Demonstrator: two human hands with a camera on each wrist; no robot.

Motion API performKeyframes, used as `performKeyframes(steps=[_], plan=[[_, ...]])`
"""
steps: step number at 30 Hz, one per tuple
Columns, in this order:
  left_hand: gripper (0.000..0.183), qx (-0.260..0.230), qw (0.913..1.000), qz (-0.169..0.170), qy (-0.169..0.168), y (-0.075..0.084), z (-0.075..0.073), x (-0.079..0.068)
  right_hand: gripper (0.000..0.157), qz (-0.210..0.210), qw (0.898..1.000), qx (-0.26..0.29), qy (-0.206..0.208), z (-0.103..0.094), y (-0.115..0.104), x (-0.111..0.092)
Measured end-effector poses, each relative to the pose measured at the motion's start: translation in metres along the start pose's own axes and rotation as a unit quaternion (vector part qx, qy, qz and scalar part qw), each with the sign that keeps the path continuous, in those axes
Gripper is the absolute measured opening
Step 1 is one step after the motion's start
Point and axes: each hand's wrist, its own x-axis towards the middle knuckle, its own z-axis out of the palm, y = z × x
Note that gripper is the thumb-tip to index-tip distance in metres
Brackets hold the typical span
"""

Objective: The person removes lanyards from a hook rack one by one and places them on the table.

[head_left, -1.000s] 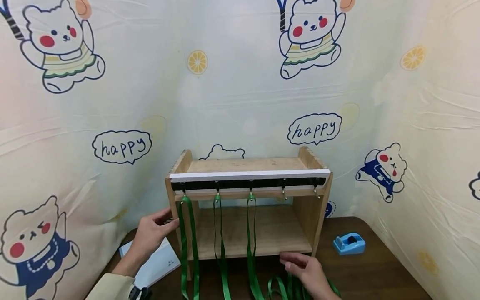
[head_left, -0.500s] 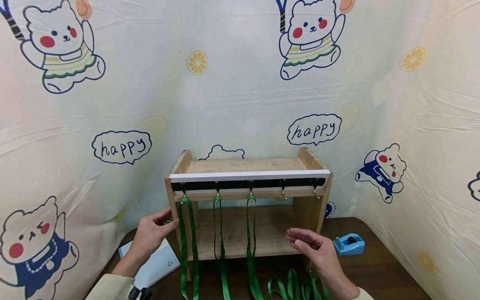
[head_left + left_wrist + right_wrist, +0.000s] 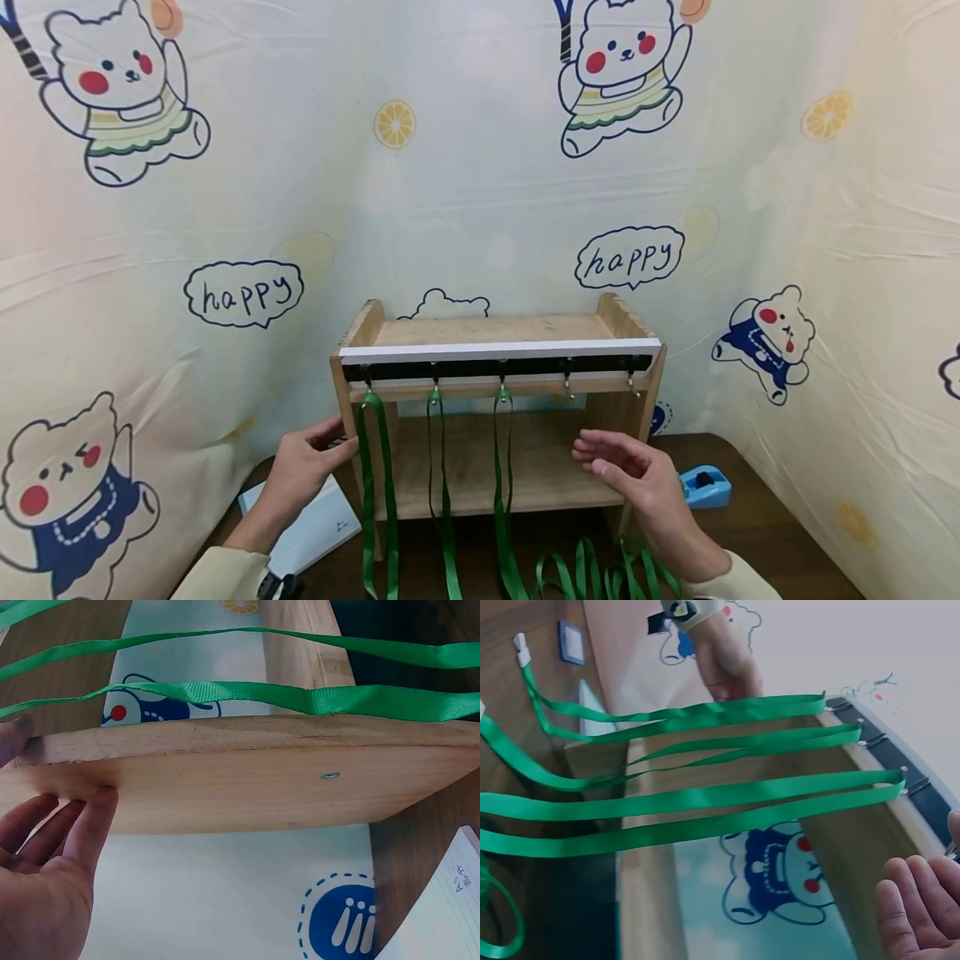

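Observation:
A small wooden shelf [image 3: 495, 329] stands on the table, with a black strip [image 3: 465, 367] of metal hooks along its front. Three green lanyards hang from the left hooks: one [image 3: 367, 500] at the far left, another [image 3: 447, 542] beside it, a third [image 3: 500, 500] near the middle. Two hooks on the right, one of them a metal hook [image 3: 568, 385], carry nothing. My left hand [image 3: 296, 471] holds the shelf's left side panel [image 3: 225, 784], thumb at the front edge, fingers against the outer face. Loosely extended, my right hand [image 3: 641, 479] hovers before the shelf's right side, holding nothing.
More green lanyards [image 3: 588, 567] lie looped at the table's front right. A blue tape dispenser [image 3: 708, 487] sits right of the shelf, partly behind my right hand. To the left lies a pale notebook [image 3: 318, 525]. Patterned cloth [image 3: 480, 167] surrounds the table.
My right hand has risen from the loose lanyards, moving up and slightly right to the shelf's right front. The left hand, shelf and hanging lanyards have stayed put.

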Motion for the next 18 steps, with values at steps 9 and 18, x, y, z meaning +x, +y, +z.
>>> performKeyframes(steps=[9, 18], plan=[[0.064, 0.002, 1.0, 0.004, 0.004, 0.0, -0.001, 0.0, 0.035, -0.096, 0.995, 0.003, -0.026, 0.0, -0.013, 0.006], [0.065, 0.004, 1.0, 0.009, 0.002, -0.001, 0.0, 0.001, 0.037, -0.108, 0.994, -0.008, -0.034, 0.001, -0.028, 0.014]])
